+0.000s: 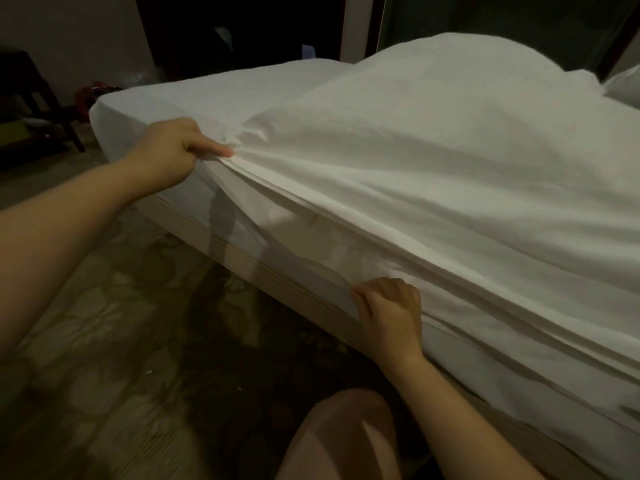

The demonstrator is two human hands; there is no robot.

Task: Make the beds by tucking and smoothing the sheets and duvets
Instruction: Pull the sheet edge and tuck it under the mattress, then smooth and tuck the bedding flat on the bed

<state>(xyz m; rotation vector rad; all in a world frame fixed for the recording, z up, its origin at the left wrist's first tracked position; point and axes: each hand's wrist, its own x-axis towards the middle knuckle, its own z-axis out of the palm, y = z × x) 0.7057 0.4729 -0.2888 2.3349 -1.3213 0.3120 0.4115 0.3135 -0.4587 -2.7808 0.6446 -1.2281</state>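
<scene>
A white duvet (pixel 433 140) lies bunched in a mound over the bed, covering its middle and right. Beneath it a white fitted sheet (pixel 214 95) covers the mattress, smooth toward the far left corner. My left hand (pixel 173 150) grips a gathered fold of the duvet's edge at the top of the mattress side, with the forefinger pointing right along the cloth. My right hand (pixel 389 310) is curled round the hanging white edge lower down, against the mattress side near the bed base (pixel 277 275).
A patterned carpet (pixel 114 341) spreads below and left of the bed. My knee (pixel 343 434) shows at the bottom middle. A dark wooden chair (pixel 31 98) stands at the far left. Part of a pillow (pixel 623 84) shows at the right edge.
</scene>
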